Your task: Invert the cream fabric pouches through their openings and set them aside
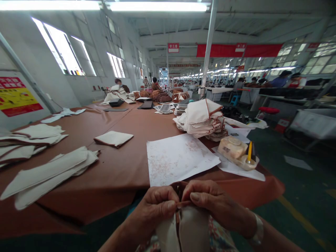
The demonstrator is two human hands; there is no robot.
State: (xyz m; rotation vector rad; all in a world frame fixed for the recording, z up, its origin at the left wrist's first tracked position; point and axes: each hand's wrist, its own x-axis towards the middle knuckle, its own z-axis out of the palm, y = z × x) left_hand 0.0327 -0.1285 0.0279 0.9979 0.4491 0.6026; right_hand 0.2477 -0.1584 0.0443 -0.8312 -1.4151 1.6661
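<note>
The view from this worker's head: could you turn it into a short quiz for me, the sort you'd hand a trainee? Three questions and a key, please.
1. True or false: a pale bracelet circles the wrist of the right hand.
2. What do the right hand and the left hand hold together?
A) A yellow tool
B) A cream fabric piece with brown edging
C) A plastic container
3. Which lies nearer the hands: the white sheet or the tall stack of cream fabric?

Key: 1. True. 2. B. 3. The white sheet.
</note>
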